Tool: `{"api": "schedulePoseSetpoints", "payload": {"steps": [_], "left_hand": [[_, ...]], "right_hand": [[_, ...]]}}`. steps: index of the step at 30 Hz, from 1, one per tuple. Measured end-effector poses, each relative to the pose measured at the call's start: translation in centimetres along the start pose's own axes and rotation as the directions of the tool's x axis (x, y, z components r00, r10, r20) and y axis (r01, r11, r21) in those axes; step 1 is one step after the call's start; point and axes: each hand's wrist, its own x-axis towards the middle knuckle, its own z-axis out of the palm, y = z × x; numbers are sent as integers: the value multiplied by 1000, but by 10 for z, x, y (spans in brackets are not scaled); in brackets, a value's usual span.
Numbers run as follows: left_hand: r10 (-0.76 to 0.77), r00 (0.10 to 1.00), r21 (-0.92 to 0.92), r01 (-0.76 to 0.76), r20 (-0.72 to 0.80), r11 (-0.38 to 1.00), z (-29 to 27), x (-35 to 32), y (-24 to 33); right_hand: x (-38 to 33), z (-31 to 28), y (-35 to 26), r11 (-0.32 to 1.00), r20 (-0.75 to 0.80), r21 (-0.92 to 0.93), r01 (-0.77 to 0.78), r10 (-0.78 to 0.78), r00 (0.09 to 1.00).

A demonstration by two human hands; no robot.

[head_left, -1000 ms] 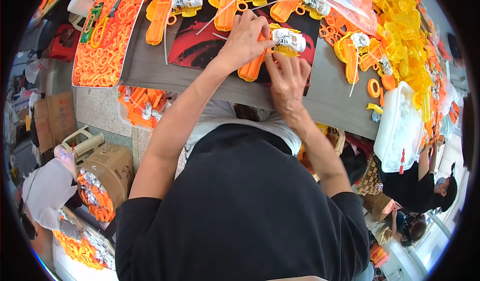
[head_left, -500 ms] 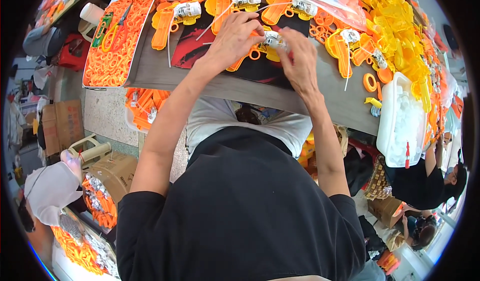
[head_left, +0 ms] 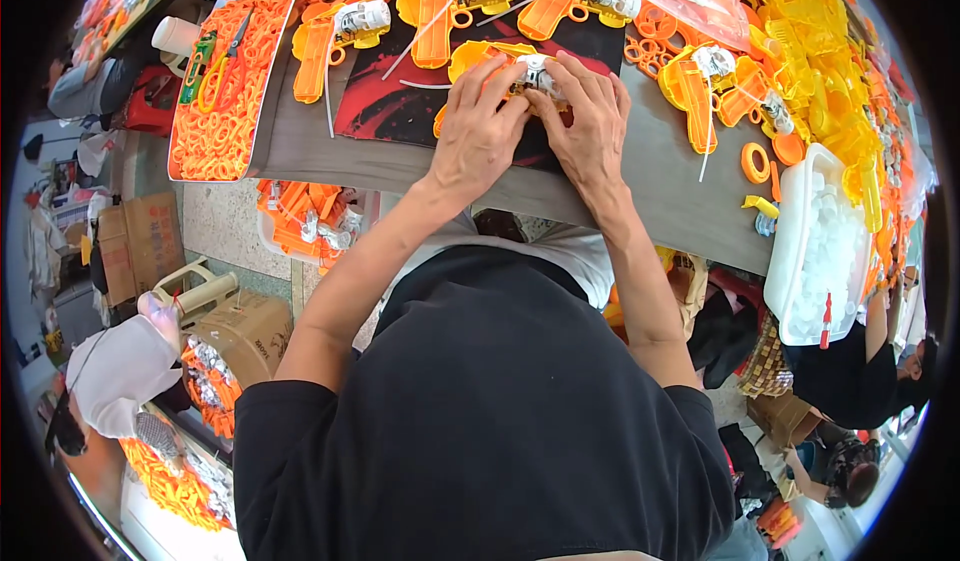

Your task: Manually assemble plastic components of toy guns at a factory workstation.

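An orange and yellow toy gun half lies on a black and red mat, mostly covered by my hands. My left hand is closed over its handle side, fingertips pressed down by the middle. From the right, my right hand grips the end with the white printed cylinder. The two hands almost meet at the fingertips; what lies under them is hidden. Beyond them, similar toy gun halves stand in a row, each with a printed cylinder and a thin white tube.
On the left, a tray holds small orange rings, with scissors on top. Yellow parts are heaped at the right, behind a white bin of translucent pieces. More orange parts sit below the table edge. Other people work at both sides.
My right hand has come down and inward onto the cylinder end. My left hand has shifted lower over the toy gun half. The whole view has shifted slightly.
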Motion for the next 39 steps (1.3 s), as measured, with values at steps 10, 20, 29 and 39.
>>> {"api": "schedulePoseSetpoints", "payload": {"steps": [10, 20, 29, 39], "left_hand": [[233, 971, -186, -220, 51, 958, 0, 36, -37], [142, 987, 30, -140, -79, 990, -9, 30, -19], [-377, 905, -270, 320, -195, 908, -57, -46, -8], [-184, 953, 79, 170, 242, 982, -11, 1, 13]], "right_hand": [[0, 7, 4, 1000, -116, 18, -4, 6, 993], [-1, 9, 9, 998, -85, 54, 8, -4, 996], [-3, -22, -18, 992, -48, -123, -10, 4, 999], [-14, -7, -1, 997, -8, 68, 22, -22, 1000]]}}
